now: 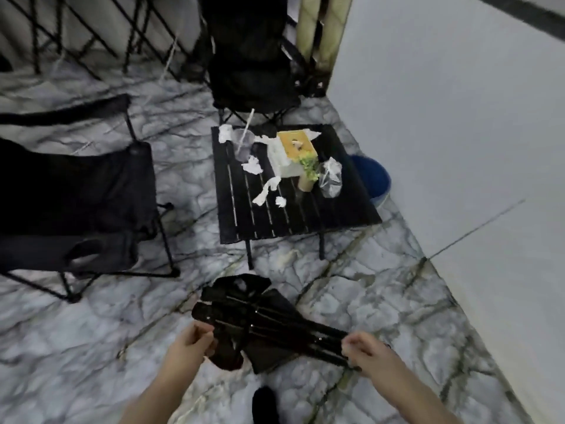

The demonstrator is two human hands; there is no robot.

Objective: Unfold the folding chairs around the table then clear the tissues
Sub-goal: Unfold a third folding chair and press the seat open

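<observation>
Left hand [195, 339] and right hand [360, 347] each grip one end of the folded chair [260, 319] between them; probably to pull it open.

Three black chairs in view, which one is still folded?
The folded chair in both hands, left hand and right hand, near the camera. The left chair and far chair stand open.

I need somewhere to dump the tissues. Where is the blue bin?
In the head view the blue bin stands on the floor at the right, wedged between the black table and the white wall.
</observation>
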